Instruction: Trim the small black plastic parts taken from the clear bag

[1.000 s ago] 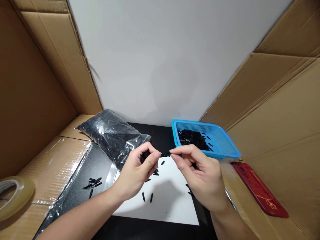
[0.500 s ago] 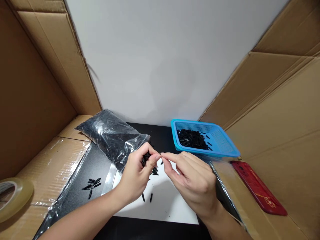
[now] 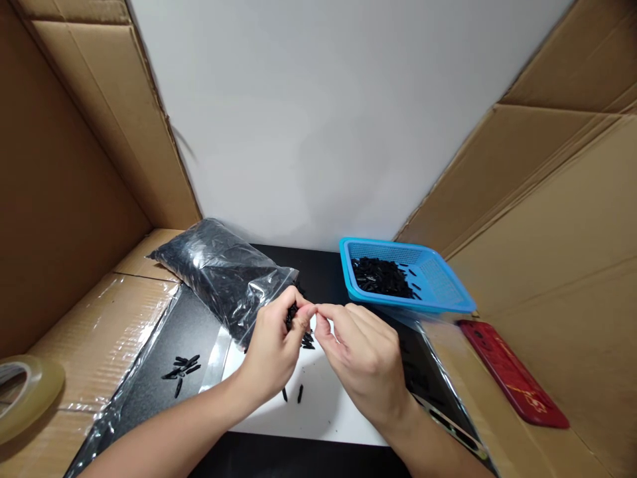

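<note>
Left hand (image 3: 273,352) cupping black pieces (image 3: 292,317) | right hand (image 3: 361,355) pinching fingertips together beside it | blue basket (image 3: 450,292) sitting behind right hand

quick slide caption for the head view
Left hand and right hand meet fingertip to fingertip over small black pieces, beside a blue basket.

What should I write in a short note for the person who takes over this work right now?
Left hand: closed around a bunch of small black pieces, held above the white sheet.
Right hand: fingertips meet the left hand's fingertips; whether it pinches a piece cannot be seen.
Things: clear bag full of black pieces at left; blue basket at right.
Done: the basket already holds a pile of pieces.
Left: the bunch in the left hand, loose pieces on the sheet, a small group on the black mat, and the full bag.
</note>
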Demonstrator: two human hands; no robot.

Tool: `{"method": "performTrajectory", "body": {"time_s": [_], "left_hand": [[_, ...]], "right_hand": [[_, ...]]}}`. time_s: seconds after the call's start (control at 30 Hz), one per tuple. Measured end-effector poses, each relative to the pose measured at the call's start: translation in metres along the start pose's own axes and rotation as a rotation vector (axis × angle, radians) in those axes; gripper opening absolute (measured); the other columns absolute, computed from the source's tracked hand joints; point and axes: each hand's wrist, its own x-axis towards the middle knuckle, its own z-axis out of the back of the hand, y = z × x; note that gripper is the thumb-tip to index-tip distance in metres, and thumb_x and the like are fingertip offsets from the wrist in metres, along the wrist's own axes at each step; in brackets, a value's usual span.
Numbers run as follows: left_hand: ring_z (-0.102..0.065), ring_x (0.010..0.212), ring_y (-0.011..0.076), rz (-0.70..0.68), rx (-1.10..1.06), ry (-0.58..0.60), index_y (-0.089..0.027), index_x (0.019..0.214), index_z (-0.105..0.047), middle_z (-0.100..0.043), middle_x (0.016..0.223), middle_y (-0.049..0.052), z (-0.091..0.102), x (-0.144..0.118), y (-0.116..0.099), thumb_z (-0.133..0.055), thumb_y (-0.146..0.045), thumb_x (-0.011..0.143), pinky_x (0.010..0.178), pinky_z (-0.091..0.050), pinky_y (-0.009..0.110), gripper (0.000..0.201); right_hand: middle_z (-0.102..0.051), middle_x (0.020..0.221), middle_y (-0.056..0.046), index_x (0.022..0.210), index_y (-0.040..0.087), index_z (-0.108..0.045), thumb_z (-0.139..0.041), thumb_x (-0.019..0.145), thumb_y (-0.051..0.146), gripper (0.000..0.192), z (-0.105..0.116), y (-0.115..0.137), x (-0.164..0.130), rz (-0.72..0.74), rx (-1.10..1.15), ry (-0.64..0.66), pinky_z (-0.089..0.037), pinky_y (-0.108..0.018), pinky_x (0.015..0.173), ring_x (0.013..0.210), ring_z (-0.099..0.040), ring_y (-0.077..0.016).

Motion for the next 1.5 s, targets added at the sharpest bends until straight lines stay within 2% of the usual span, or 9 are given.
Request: {"method": "performTrajectory", "body": {"time_s": [0.17, 0.33, 0.47, 0.7, 0.87, 1.0, 1.23, 1.33, 1.5], "left_hand": [[-0.037, 0.058, 0.0098, 0.053, -0.085, 0.023, -0.02, 0.073, -0.045, -0.044, 0.065, -0.005, -0.001, -0.002, 0.001, -0.046, -0.04, 0.097, 0.054, -0.031, 0.023, 0.031], [-0.036, 0.052, 0.0071, 0.113, -0.244, 0.032, -0.02, 0.075, -0.045, -0.044, 0.062, -0.007, 0.001, -0.003, -0.003, -0.051, -0.044, 0.095, 0.047, -0.028, 0.019, 0.032], [-0.032, 0.046, 0.0044, 0.2, -0.426, 0.076, -0.02, 0.074, -0.044, -0.046, 0.06, -0.008, 0.002, -0.003, -0.005, -0.055, -0.046, 0.093, 0.043, -0.023, 0.018, 0.034], [-0.032, 0.043, 0.0026, 0.254, -0.573, 0.09, -0.019, 0.073, -0.045, -0.048, 0.06, -0.008, 0.002, -0.005, -0.006, -0.058, -0.044, 0.092, 0.04, -0.021, 0.016, 0.034], [-0.035, 0.042, 0.0018, 0.332, -0.683, 0.133, -0.017, 0.073, -0.05, -0.051, 0.059, -0.006, -0.001, 0.003, 0.002, -0.064, -0.04, 0.089, 0.037, -0.021, 0.012, 0.032], [-0.04, 0.043, 0.0022, 0.757, -1.124, -0.04, -0.012, 0.083, -0.06, -0.05, 0.061, -0.003, -0.002, 0.012, 0.025, -0.061, -0.023, 0.093, 0.033, -0.016, 0.008, 0.015], [-0.046, 0.049, 0.0042, 0.939, -1.355, -0.151, -0.011, 0.076, -0.053, -0.047, 0.068, 0.001, 0.004, 0.012, 0.052, -0.035, -0.019, 0.101, 0.032, -0.024, 0.008, 0.032], [-0.051, 0.055, 0.0067, 0.958, -1.418, -0.204, -0.01, 0.078, -0.053, -0.05, 0.074, 0.005, 0.007, 0.012, 0.053, -0.035, -0.018, 0.101, 0.037, -0.035, 0.01, 0.03], [-0.056, 0.059, 0.0084, 0.92, -1.459, -0.293, -0.011, 0.079, -0.056, -0.055, 0.076, 0.007, 0.004, 0.01, 0.053, -0.037, -0.021, 0.101, 0.046, -0.045, 0.013, 0.03]], "right_hand": [[-0.049, 0.052, 0.003, 0.069, 0.019, -0.059, -0.055, 0.089, 0.008, 0.023, -0.002, -0.003, 0.001, -0.032, 0.01, -0.027, -0.036, -0.028, 0.053, 0.049, -0.045, -0.0129], [-0.039, 0.052, 0.007, 0.075, 0.02, -0.06, -0.057, 0.085, 0.01, 0.014, 0.012, -0.014, 0.008, -0.281, 0.133, -0.096, -0.034, -0.024, 0.048, 0.045, -0.038, -0.0097], [-0.043, 0.053, 0.006, 0.065, 0.021, -0.051, -0.05, 0.094, 0.022, 0.029, 0.022, -0.024, 0.009, -0.435, 0.431, 0.023, -0.031, -0.023, 0.045, 0.045, -0.038, -0.0091], [-0.032, 0.055, 0.009, 0.1, 0.022, -0.059, -0.044, 0.1, 0.035, 0.019, 0.025, -0.024, 0.005, -0.462, 0.723, 0.145, -0.027, -0.024, 0.046, 0.046, -0.032, -0.011], [-0.055, 0.066, 0.003, 0.083, 0.021, -0.054, -0.046, 0.099, 0.035, 0.022, 0.006, -0.02, 0.007, -0.429, 0.693, 0.337, -0.037, -0.022, 0.051, 0.055, -0.05, -0.0115], [-0.053, 0.059, 0.003, 0.081, 0.023, -0.048, -0.037, 0.098, 0.038, 0.025, -0.023, -0.066, 0.001, -0.658, 0.362, 0.289, -0.037, -0.025, 0.051, 0.052, -0.05, -0.0153], [-0.062, 0.072, -0.009, 0.064, 0.023, -0.05, -0.047, 0.082, 0.015, 0.02, -0.04, -0.161, -0.005, -0.762, 0.159, 0.23, -0.041, -0.04, 0.073, 0.08, -0.059, -0.0286], [-0.066, 0.082, -0.013, 0.068, 0.021, -0.055, -0.045, 0.085, 0.017, 0.02, -0.036, -0.139, -0.01, -0.707, 0.178, 0.204, -0.042, -0.044, 0.078, 0.091, -0.06, -0.0316], [-0.065, 0.071, -0.001, 0.097, 0.023, -0.06, -0.052, 0.092, 0.037, 0.017, -0.04, -0.038, -0.043, -0.559, 0.439, 0.312, -0.048, -0.028, 0.056, 0.058, -0.06, -0.0177]]}}
